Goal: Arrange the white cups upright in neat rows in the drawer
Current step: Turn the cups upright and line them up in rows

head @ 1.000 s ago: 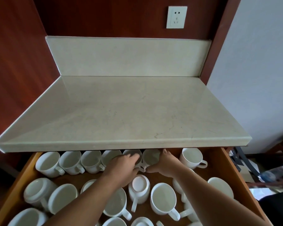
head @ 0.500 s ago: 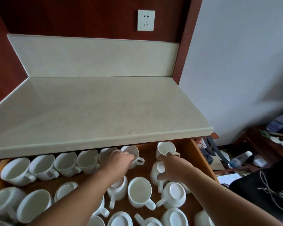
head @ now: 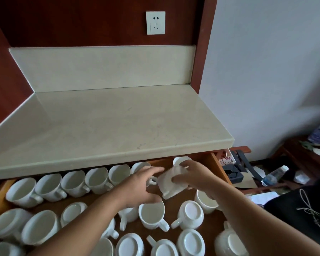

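Observation:
An open wooden drawer (head: 219, 166) under the counter holds many white cups. Several stand upright in a back row (head: 73, 183) with handles toward me. In front, other cups are mixed, some upright (head: 151, 214), some upside down (head: 190, 213). My right hand (head: 194, 177) grips a tilted white cup (head: 171, 182), lifted above the drawer floor near the back right. My left hand (head: 144, 185) hovers just left of that cup, fingers spread, holding nothing. Another cup (head: 180, 160) stands behind my right hand.
A cream stone counter (head: 107, 124) overhangs the back of the drawer. To the right, on the floor, lie a plastic bottle (head: 274, 175), papers, a dark box and a black bag (head: 301, 213). A wall socket (head: 155, 23) sits above the counter.
The view has swung to the right. My right hand has picked up a cup from the drawer and tilted it. My left hand has let go of the back-row cup and opened.

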Tool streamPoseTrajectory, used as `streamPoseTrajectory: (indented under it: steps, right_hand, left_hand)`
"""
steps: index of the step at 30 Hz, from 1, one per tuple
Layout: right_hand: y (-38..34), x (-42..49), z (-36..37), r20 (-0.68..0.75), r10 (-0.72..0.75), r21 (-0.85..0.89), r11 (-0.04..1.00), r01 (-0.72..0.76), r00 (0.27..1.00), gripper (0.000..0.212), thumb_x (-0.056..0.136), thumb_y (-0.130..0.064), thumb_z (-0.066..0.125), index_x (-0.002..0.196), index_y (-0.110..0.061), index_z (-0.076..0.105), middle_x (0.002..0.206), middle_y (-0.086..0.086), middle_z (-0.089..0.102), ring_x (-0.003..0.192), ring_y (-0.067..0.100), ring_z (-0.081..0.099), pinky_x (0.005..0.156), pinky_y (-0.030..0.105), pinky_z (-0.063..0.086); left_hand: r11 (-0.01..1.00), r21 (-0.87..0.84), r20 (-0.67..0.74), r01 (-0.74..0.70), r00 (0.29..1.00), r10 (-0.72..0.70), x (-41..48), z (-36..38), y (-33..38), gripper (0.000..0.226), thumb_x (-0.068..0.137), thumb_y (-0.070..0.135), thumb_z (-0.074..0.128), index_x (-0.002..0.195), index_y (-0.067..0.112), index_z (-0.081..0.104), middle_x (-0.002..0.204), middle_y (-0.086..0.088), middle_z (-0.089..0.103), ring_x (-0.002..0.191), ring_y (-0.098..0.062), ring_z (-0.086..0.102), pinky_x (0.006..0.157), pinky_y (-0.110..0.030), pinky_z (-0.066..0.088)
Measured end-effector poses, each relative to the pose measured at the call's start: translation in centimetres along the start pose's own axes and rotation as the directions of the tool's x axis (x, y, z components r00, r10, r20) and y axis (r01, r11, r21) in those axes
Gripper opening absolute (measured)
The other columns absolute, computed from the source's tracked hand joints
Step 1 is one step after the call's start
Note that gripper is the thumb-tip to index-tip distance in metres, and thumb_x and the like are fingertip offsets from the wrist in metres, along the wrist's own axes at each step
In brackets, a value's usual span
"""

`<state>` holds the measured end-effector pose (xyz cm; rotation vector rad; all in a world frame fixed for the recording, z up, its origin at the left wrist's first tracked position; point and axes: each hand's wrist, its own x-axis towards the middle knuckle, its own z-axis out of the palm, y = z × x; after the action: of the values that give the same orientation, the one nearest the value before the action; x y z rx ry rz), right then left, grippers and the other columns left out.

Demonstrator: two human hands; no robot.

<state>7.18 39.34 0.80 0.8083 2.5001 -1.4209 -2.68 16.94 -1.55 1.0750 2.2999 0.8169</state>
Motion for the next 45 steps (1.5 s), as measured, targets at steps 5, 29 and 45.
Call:
streamPoseTrajectory:
  steps: [5, 29, 45]
  right_hand:
    - [0.7, -0.4, -0.6, 0.287, 0.043, 0.601, 0.770, -0.215, 0.957, 0.041, 0.088, -0.017, 0.077, 0.124, -0.005, 0.062, 0.121, 0.024, 0.065, 0.109, 0.040, 0.068, 0.087, 0.052, 0.061]
    - [5.5, 5.0, -2.4, -0.058, -0.058, -0.319, 0.947, 0.037, 0.997, 0.074, 0.083, -0.054, 0.068, 0.140, -0.015, 0.043, 0.132, 0.009, 0.048, 0.109, 0.025, 0.055, 0.089, 0.036, 0.051]
    - [7.6, 8.1, -1.5, -0.149, -0.118, -0.188, 0.978, 0.089, 0.982, 0.066, 0.072, -0.042, 0.083, 0.125, -0.018, 0.054, 0.115, 0.000, 0.059, 0.093, 0.016, 0.055, 0.078, 0.031, 0.046]
  left_hand:
    - [0.991, -0.125, -0.031, -0.048, 0.999, 0.044, 0.8, 1.7, 2.1, 0.103, 0.067, 0.049, 0.091, 0.150, 0.056, 0.031, 0.148, 0.033, 0.028, 0.135, 0.004, 0.040, 0.113, -0.028, 0.041]
    - [0.962, 0.267, -0.174, 0.062, 0.985, -0.015, 5.7, 5.6, 2.6, 0.077, 0.084, 0.037, 0.076, 0.149, 0.047, 0.036, 0.152, 0.011, 0.014, 0.145, -0.017, 0.024, 0.111, -0.037, 0.042]
    - [0.883, 0.461, -0.232, 0.084, 0.972, 0.028, 9.1, 8.1, 0.8, 0.072, 0.093, 0.037, 0.068, 0.155, 0.032, 0.030, 0.154, 0.002, 0.025, 0.139, -0.025, 0.037, 0.113, -0.039, 0.039]
